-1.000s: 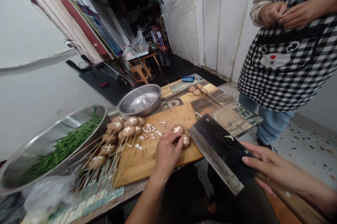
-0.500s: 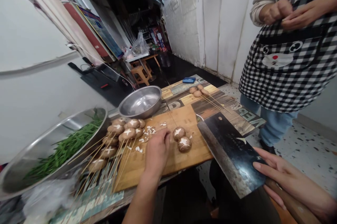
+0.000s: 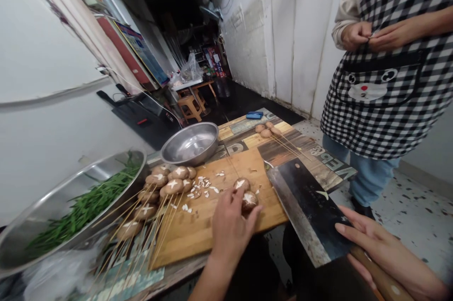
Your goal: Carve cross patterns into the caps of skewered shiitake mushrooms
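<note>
The left hand (image 3: 231,218), fingers parted around the near round brown mushroom (image 3: 250,200), seems mid-pickup, needing a gentle pinch next; the right hand (image 3: 378,239) grips a broad black steel cleaver (image 3: 311,209).

The left hand (image 3: 231,221) is stretched forward, palm down, fingers (image 3: 226,201) curved and thumb (image 3: 253,218) apart; the right hand (image 3: 380,246) is gripping, its thumb lying straight.

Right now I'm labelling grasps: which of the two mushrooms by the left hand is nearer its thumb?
The front mushroom, closer to the camera, beside the thumb of the left hand; the rear mushroom sits beyond it.
</note>
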A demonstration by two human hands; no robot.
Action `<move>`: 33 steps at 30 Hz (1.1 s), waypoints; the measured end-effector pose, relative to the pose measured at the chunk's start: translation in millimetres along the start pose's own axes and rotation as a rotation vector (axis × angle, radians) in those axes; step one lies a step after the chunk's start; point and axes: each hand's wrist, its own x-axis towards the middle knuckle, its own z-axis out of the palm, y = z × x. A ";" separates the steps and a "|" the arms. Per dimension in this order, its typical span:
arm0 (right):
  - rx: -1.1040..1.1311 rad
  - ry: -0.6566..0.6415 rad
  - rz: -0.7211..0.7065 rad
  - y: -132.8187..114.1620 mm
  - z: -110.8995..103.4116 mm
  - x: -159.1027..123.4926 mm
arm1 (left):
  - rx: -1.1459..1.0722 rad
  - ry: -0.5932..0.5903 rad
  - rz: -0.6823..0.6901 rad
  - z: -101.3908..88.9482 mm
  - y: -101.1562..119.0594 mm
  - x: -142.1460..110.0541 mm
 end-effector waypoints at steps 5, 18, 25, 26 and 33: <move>0.054 0.004 -0.140 -29.4 15.5 4.6 | -0.119 0.088 -0.032 23.9 6.1 -6.9; 0.064 -0.109 -0.019 13.9 18.1 34.0 | -0.388 0.348 -0.315 -95.9 -40.1 16.5; 0.042 -0.117 -0.044 12.5 22.4 41.5 | -0.836 0.172 -0.751 -213.9 -94.8 63.9; 0.040 -0.119 -0.035 11.7 22.6 41.9 | -0.822 0.108 -0.771 -216.6 -104.8 76.1; 0.068 -0.130 -0.027 16.3 20.3 39.0 | -0.556 -0.318 -0.769 -172.3 -165.1 145.9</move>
